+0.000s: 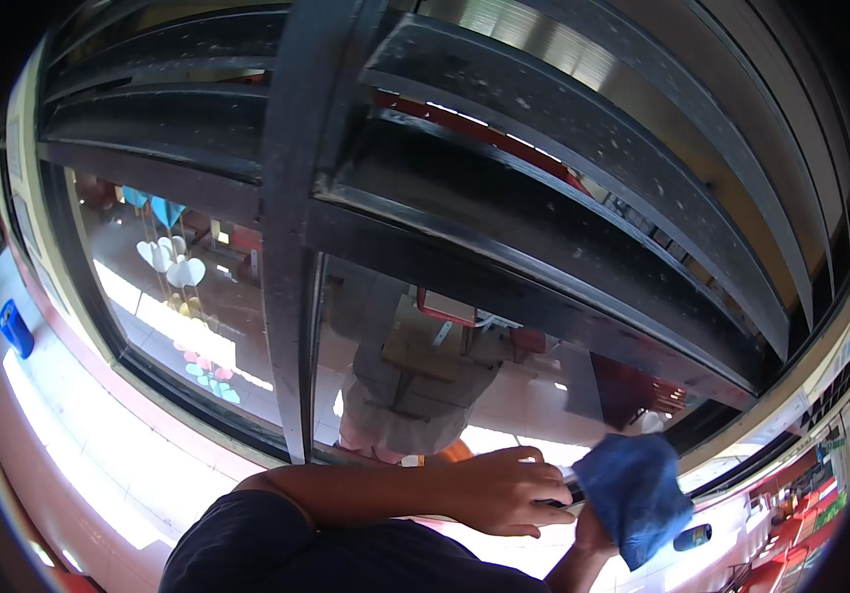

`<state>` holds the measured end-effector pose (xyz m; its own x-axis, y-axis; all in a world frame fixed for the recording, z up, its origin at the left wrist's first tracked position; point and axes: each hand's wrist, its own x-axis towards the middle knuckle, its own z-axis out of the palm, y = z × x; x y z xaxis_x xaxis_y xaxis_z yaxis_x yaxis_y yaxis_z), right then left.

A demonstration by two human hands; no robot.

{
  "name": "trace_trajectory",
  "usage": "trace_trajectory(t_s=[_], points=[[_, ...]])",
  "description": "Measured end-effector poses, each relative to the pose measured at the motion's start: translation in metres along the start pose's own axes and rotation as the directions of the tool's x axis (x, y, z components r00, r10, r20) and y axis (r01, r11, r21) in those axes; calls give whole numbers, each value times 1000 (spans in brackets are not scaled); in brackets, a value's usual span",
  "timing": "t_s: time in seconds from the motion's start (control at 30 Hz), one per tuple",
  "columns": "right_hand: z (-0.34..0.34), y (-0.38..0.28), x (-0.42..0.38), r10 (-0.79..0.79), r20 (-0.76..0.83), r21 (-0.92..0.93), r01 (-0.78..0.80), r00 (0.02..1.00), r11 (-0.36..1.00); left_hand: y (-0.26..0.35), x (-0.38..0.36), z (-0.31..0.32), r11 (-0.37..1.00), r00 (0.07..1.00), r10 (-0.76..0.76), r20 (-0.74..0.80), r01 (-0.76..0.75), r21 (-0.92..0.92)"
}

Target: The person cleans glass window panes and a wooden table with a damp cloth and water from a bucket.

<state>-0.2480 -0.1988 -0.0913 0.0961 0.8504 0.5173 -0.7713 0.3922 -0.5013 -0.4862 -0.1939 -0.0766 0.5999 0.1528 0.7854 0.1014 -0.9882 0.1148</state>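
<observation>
In front of me is a window with dark frames, slanted louvre slats [504, 89] above and glass panes [543, 385] below. My right hand [595, 534] holds a blue cloth [637, 494], bunched up and covering most of its fingers, close to the lower edge of the window. Beside it, my left hand [514, 491] reaches across my body with loosely bent fingers apart, their tips near the cloth and the dark bottom frame. No object shows clearly in that hand.
A thick vertical post [291, 227] divides the window. Heart-shaped hanging decorations [186, 272] show in the left pane. A blue bin [16, 329] stands on the tiled floor at far left. Red chairs [785, 539] are at the lower right.
</observation>
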Motion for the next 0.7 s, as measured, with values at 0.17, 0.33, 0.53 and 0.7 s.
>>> trace_trajectory(t_s=[0.17, 0.33, 0.53, 0.7], points=[[73, -32, 64, -755, 85, -382, 721, 650, 578, 17, -41, -107, 772, 840, 68, -538, 297, 562], [138, -29, 119, -884, 464, -652, 698, 57, -297, 20, -95, -147, 375, 651, 119, -750, 670, 641], [233, 25, 142, -289, 957, -94, 931, -12, -352, -8, -125, -137, 90, 674, -128, -728, 739, 668], [310, 68, 123, 224, 971, 152, 944, -87, -292, -18, -132, -135, 70, 708, -67, -703, 706, 704]])
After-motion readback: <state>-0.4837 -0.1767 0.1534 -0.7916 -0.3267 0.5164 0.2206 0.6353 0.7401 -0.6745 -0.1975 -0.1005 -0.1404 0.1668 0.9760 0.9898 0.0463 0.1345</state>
